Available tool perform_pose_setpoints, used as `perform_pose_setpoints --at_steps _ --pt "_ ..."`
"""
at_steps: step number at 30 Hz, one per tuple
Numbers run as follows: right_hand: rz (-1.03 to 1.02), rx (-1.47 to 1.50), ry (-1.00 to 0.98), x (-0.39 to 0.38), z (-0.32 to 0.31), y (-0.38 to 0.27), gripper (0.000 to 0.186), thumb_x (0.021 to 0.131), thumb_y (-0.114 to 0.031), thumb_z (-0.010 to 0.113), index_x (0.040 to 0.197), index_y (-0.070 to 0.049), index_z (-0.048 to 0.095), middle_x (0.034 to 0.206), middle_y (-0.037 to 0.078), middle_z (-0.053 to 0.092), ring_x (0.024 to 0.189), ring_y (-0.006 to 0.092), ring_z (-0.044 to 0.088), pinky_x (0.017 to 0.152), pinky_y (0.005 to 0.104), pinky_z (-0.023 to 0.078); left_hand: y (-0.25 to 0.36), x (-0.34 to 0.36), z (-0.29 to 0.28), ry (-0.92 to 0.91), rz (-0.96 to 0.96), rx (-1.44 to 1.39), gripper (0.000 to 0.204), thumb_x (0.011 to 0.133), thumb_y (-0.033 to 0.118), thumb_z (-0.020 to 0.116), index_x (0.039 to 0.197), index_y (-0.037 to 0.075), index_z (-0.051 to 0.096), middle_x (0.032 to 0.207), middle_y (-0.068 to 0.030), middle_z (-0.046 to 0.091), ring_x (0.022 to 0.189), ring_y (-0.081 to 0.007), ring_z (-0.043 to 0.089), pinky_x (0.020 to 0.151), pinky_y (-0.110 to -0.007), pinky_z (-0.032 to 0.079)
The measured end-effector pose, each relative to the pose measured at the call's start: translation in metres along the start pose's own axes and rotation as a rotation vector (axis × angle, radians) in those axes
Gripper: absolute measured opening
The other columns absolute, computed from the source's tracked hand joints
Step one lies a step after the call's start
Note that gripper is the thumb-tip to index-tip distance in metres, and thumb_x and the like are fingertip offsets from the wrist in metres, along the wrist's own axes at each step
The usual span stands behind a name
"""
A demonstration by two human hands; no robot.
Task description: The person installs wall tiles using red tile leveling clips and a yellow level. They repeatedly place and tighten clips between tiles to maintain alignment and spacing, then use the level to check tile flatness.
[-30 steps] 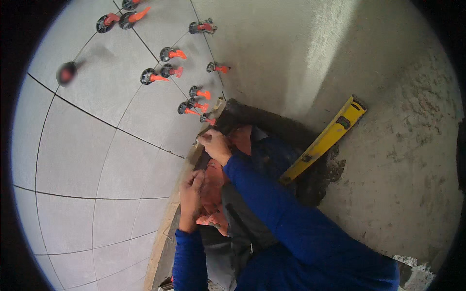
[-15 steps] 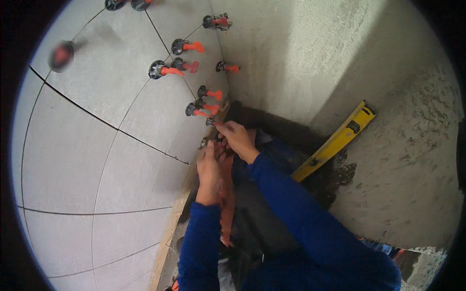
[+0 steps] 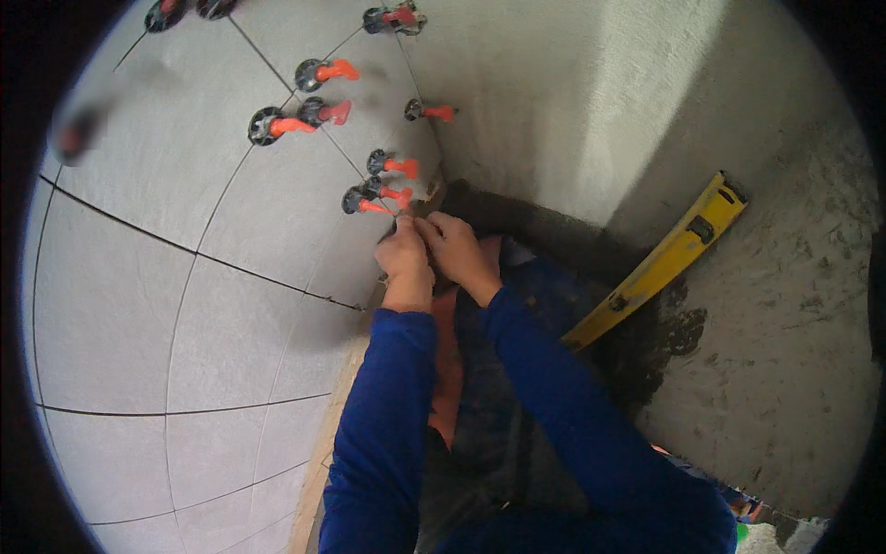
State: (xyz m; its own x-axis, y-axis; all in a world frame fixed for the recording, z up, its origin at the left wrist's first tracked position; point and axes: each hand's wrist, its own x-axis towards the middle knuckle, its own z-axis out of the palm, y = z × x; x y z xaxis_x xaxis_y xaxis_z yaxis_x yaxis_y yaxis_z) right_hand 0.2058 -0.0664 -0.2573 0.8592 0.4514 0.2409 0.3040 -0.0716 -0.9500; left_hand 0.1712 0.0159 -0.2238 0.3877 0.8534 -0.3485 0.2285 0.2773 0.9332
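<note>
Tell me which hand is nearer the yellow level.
Right. The right hand is on the side toward the yellow level leaning against the wall; the left hand sits beyond it, by the tile edge.

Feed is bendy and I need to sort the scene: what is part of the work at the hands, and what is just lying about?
In the work:
left hand and right hand, together at the edge of the grey wall tiles
nearest orange-and-black tile levelling clips

Lying about:
long yellow spirit level, leaning untouched on the rough plastered wall

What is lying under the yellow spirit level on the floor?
The yellow spirit level rests on rough grey floor, its lower end over a dark wet patch. What lies directly beneath its body is covered.
</note>
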Motion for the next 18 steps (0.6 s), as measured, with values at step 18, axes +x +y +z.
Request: perform_pose_setpoints --at_steps 18 --pt "-0.036 0.079 0.070 0.003 0.012 0.009 0.028 0.099 -0.022 0.057 0.087 0.002 0.062 0.090 0.029 0.064 0.089 0.0530 0.058 0.072 0.0560 0.047 -0.008 0.013 0.006 -0.051 -0.092 -0.320 0.039 0.099 0.032 0.065 0.102 -0.007 0.067 0.089 -0.0099 0.068 0.079 -0.0212 0.065 0.064 -0.036 0.053"
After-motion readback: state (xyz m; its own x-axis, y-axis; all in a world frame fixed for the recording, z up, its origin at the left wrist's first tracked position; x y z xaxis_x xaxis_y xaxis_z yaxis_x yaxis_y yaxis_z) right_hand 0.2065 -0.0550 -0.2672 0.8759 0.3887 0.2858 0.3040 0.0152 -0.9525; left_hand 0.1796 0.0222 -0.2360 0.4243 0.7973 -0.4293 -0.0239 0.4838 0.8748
